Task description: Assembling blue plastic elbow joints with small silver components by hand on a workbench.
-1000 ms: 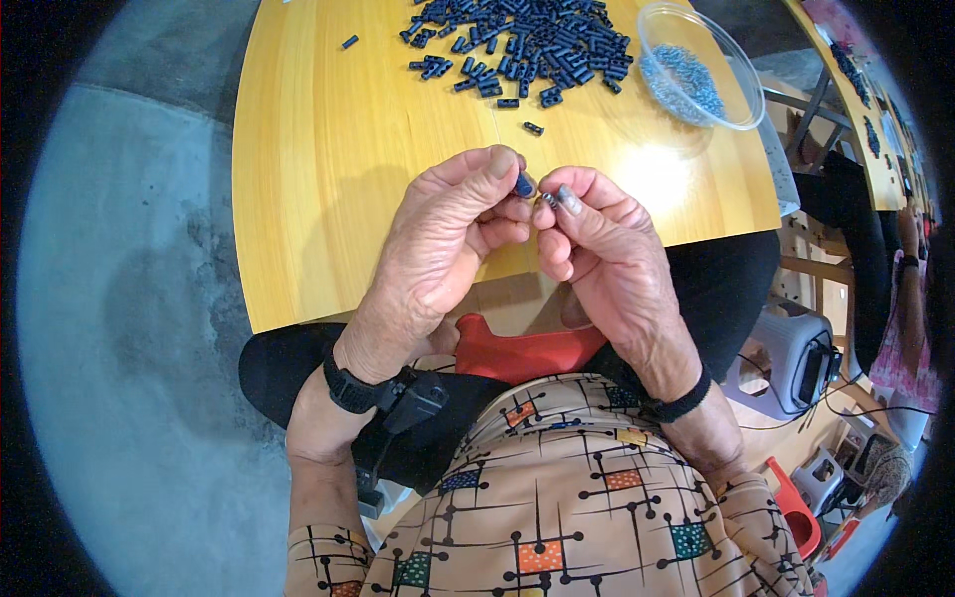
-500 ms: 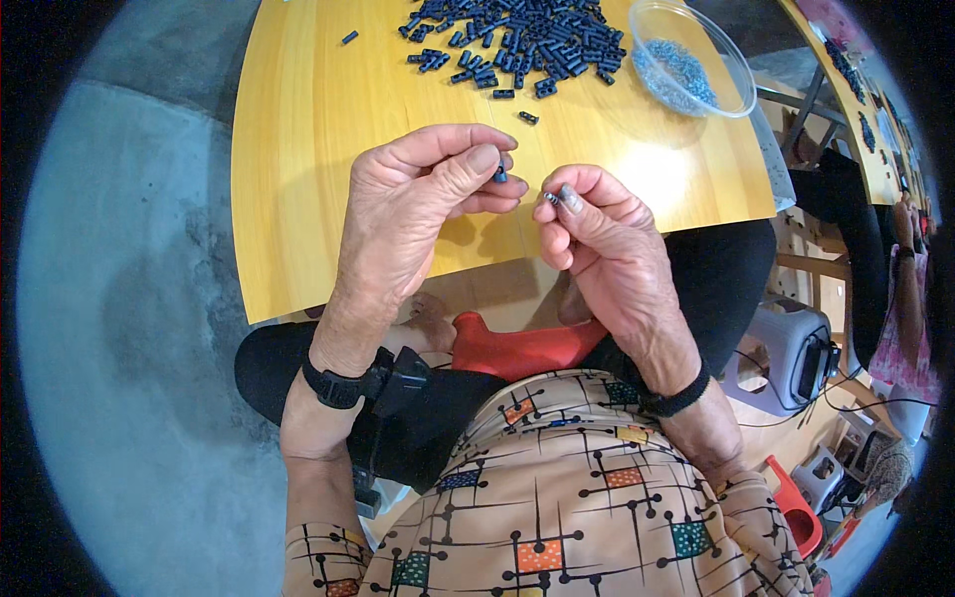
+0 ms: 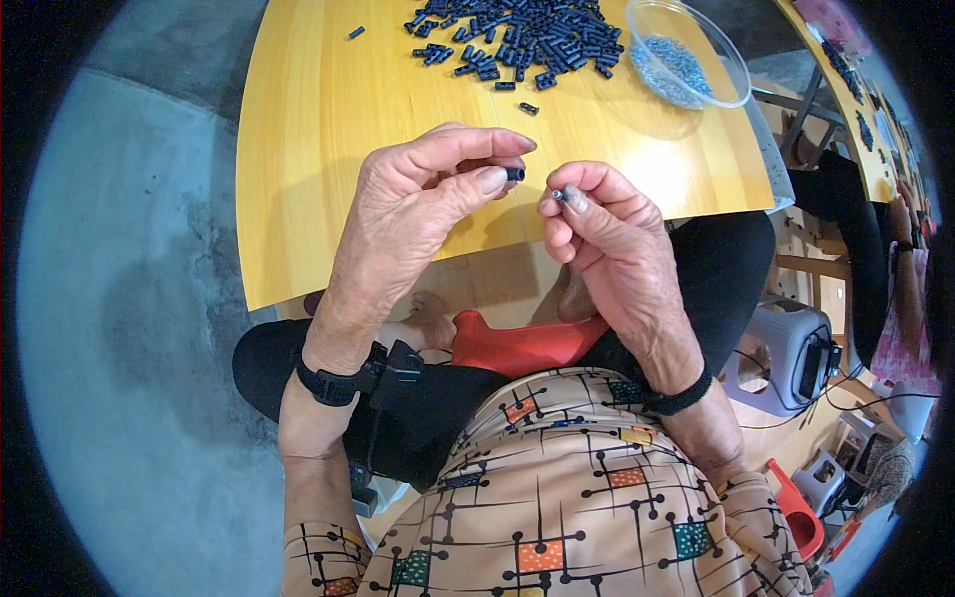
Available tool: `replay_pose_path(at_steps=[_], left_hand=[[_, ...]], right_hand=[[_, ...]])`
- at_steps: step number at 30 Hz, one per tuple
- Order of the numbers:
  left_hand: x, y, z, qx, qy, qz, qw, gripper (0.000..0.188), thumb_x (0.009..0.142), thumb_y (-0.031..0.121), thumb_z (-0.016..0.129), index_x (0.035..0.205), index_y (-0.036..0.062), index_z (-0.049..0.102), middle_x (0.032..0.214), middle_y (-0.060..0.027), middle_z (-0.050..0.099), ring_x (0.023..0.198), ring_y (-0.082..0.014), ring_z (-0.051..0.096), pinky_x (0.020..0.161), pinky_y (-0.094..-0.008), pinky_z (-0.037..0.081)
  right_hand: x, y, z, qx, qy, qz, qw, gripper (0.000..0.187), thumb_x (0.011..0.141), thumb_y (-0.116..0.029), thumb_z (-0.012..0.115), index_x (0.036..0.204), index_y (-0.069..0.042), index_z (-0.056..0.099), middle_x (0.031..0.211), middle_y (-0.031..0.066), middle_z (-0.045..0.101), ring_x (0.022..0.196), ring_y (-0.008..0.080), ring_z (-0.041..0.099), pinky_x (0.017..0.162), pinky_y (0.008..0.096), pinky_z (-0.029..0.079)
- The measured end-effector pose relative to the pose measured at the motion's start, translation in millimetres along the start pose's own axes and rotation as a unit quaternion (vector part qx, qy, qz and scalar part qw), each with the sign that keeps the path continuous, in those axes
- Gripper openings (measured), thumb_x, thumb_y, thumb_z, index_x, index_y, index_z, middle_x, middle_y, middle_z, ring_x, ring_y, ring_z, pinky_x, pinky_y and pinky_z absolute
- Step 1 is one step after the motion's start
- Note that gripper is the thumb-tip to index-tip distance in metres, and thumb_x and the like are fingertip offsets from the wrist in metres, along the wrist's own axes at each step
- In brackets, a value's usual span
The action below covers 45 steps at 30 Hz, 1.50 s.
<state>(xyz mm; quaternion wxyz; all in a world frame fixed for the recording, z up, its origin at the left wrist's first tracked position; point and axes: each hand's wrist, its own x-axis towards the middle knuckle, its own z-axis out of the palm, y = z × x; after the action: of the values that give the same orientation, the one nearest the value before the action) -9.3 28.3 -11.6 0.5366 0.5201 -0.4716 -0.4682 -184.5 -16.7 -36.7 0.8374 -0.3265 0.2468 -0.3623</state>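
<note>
My left hand (image 3: 418,199) pinches a small dark tubular piece (image 3: 514,174) between thumb and fingers, its open end turned to the right. Just right of it, my right hand (image 3: 612,224) is closed on a tiny silvery metal piece (image 3: 559,196), held between thumb and forefinger. The two pieces are apart, over the near edge of the yellow table (image 3: 328,199). Beyond my hands lies a heap of dark tubular pieces (image 3: 527,40), with one loose piece (image 3: 528,108) in front of it. A clear round tub (image 3: 736,85) at the right holds many tiny silvery parts (image 3: 668,68).
A lone dark piece (image 3: 356,33) lies at the table's far left. Below the table edge is a red seat (image 3: 527,343) between my legs. To the right stand a grey plastic stool (image 3: 781,348) with cables and another table (image 3: 846,109) with a person's arm beside it.
My left hand has turned the dark piece, so its open end now faces the right hand. The right hand stays nearly in place. The view has shifted slightly.
</note>
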Motion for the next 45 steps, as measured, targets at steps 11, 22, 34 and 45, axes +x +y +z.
replay_pose_path(at_steps=[11,22,34,45], left_hand=[[-6.9,3.2,5.8,-0.038,-0.004,-0.008,0.999,0.022,0.079,0.005,0.064,0.1,-0.0008,0.063,0.09,-0.0092,0.066,0.079,-0.0129,0.06,0.074,-0.0253,0.049],[-13.9,10.8,10.3,0.014,-0.003,0.001,1.0,0.017,0.079,0.004,0.064,0.095,-0.0008,0.065,0.085,-0.0092,0.067,0.072,-0.0125,0.061,0.067,-0.0239,0.05],[-22.4,13.2,9.8,0.017,-0.005,0.023,1.0,0.015,0.079,0.004,0.064,0.094,-0.0004,0.066,0.082,-0.0084,0.066,0.072,-0.0121,0.062,0.065,-0.0234,0.051],[-23.6,9.2,6.5,-0.048,-0.006,-0.002,0.999,0.018,0.079,0.007,0.065,0.095,-0.0016,0.065,0.079,-0.0081,0.066,0.067,-0.0109,0.061,0.063,-0.0227,0.051]], right_hand=[[-8.3,-3.4,4.2,-0.031,0.002,-0.014,0.999,0.019,0.086,-0.009,0.058,0.102,0.0,0.058,0.082,0.0054,0.064,0.063,0.0071,0.057,0.056,0.0186,0.046],[-15.7,-4.6,6.9,-0.027,-0.003,-0.015,1.0,0.018,0.085,-0.009,0.059,0.101,0.0,0.059,0.081,0.0054,0.064,0.063,0.0077,0.057,0.055,0.0189,0.046],[-23.8,-3.6,10.2,-0.042,-0.017,-0.029,0.999,0.018,0.087,-0.011,0.057,0.102,-0.001,0.059,0.081,0.0037,0.063,0.064,0.0066,0.057,0.057,0.0181,0.046],[-24.6,-1.7,8.5,-0.048,-0.035,-0.037,0.998,0.016,0.089,-0.01,0.052,0.1,0.0,0.059,0.085,0.0059,0.062,0.066,0.0081,0.058,0.056,0.0188,0.046]])
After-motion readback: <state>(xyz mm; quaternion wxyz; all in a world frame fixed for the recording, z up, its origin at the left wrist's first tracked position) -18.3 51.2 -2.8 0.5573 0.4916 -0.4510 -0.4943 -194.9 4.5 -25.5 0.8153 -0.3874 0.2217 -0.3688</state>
